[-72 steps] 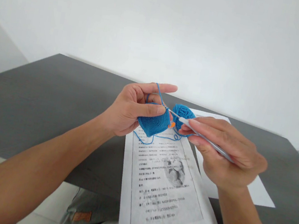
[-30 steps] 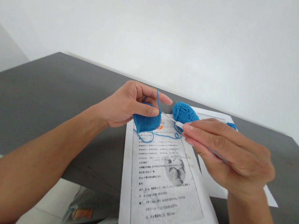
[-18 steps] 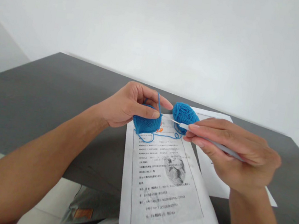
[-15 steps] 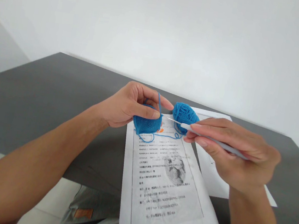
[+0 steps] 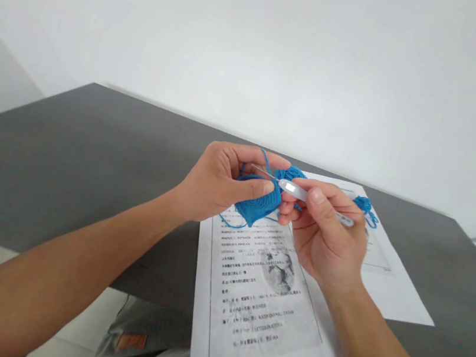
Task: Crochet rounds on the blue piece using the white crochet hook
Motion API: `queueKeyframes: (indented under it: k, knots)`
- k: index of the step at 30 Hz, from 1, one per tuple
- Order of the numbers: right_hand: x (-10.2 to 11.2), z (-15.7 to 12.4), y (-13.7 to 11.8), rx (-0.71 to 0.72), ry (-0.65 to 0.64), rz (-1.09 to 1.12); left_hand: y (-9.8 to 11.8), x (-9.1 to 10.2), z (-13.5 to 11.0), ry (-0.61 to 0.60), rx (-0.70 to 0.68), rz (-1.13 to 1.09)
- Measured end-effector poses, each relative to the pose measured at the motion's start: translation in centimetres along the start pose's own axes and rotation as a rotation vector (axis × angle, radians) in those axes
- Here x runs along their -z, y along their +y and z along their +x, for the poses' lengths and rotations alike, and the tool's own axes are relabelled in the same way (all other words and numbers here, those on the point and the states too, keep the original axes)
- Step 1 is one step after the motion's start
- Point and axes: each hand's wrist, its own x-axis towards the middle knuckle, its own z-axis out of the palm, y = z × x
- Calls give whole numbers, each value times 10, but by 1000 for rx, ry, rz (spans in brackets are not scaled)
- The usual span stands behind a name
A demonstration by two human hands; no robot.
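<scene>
My left hand [image 5: 219,183] pinches a small blue crocheted piece [image 5: 257,207] between thumb and fingers, with a strand of blue yarn running over the forefinger. My right hand [image 5: 323,233] grips a crochet hook [image 5: 302,192] with a pale handle, its metal tip pointing left into the top edge of the piece. Both hands hover just above a printed sheet [image 5: 257,289]. The blue yarn ball [image 5: 293,173] lies behind the hands, mostly hidden by them.
A dark grey table [image 5: 88,162] carries the printed sheet, which hangs over its near edge, and a second white sheet [image 5: 385,272] to the right. A loose tangle of blue yarn [image 5: 365,208] lies on that second sheet. A white wall stands behind.
My right hand has swung in to the left and turned, bringing the hook's tip up to the piece. My left hand has shifted a little right and tilted the piece.
</scene>
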Motion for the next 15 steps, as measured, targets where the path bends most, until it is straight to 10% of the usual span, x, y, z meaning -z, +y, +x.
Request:
queueKeyframes:
  k: [15]
  knots:
    - [8,-3,3,38,-18,-39,-3,-10,-6,46,14,-12]
